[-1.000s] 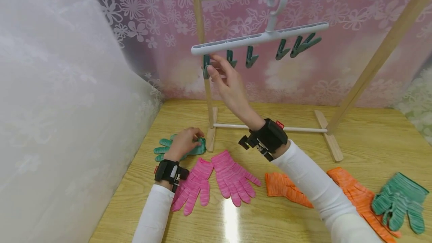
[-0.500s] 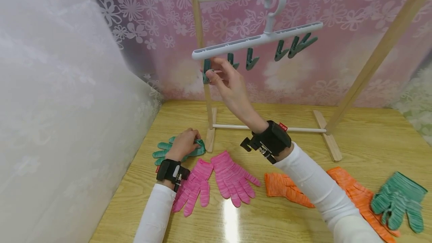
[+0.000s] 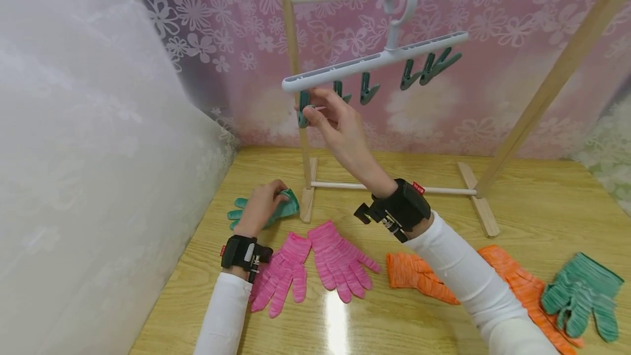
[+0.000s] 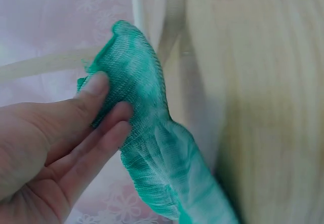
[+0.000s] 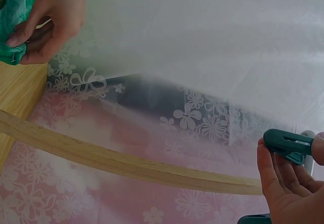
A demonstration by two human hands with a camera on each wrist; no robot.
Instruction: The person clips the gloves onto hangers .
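Note:
My left hand (image 3: 261, 204) pinches the cuff of a green knit glove (image 4: 136, 82) between thumb and fingers. That cuff is lifted, while the glove's fingers (image 3: 236, 215) point left, low over the table. Higher up, my right hand (image 3: 340, 125) holds a dark green clothespin (image 5: 288, 143) at the left end of a pale grey hanger (image 3: 340, 70). The hanger hooks over the rack's white top rod and tilts down to the left. Several more clothespins (image 3: 367, 89) dangle along it.
Two pink gloves (image 3: 340, 262) lie in front of the rack. To the right are orange gloves (image 3: 419, 278), partly behind my right sleeve, and another green glove (image 3: 584, 295). The rack's wooden left post (image 3: 291, 32) stands beside my right hand. A whitish curtain (image 3: 98, 152) borders the left side.
My left hand has closed on the green glove's cuff and raised it off the table. The hanger's left end has dipped, with my right hand lowering slightly on the clothespin.

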